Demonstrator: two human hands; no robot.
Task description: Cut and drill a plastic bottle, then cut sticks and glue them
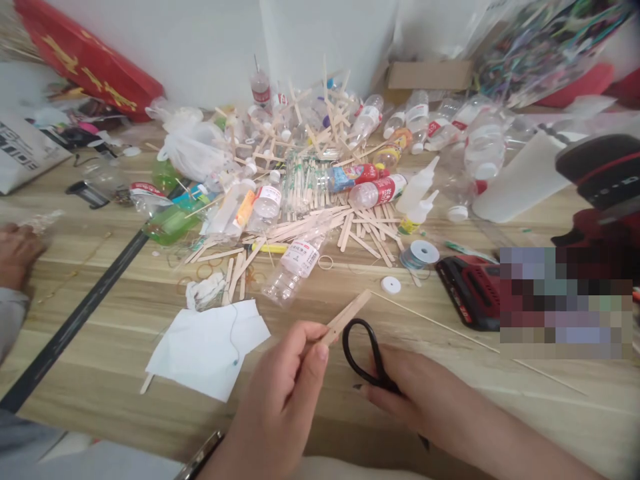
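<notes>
Between the thumb and fingers of my left hand (pixel 287 393) are flat wooden sticks (pixel 350 312), pinched at their lower end and pointing up to the right. My right hand (pixel 415 387) is wrapped round black-handled scissors (pixel 357 363). One handle loop stands up beside the sticks, and a dark tip shows below the hand. A thin wooden skewer (pixel 450 327) lies on the table behind my right hand. White paper (pixel 205 350) with a thread on it lies left of my left hand. A clear bottle (pixel 295 263) rests beyond the sticks.
Piled wooden sticks (pixel 300 230) and plastic bottles fill the back. At the right are a red-black battery (pixel 475 293), a wire spool (pixel 419 254) and a power tool (pixel 600 173). Another person's hand (pixel 17 257) rests at the left, beyond a black strip (pixel 90 293).
</notes>
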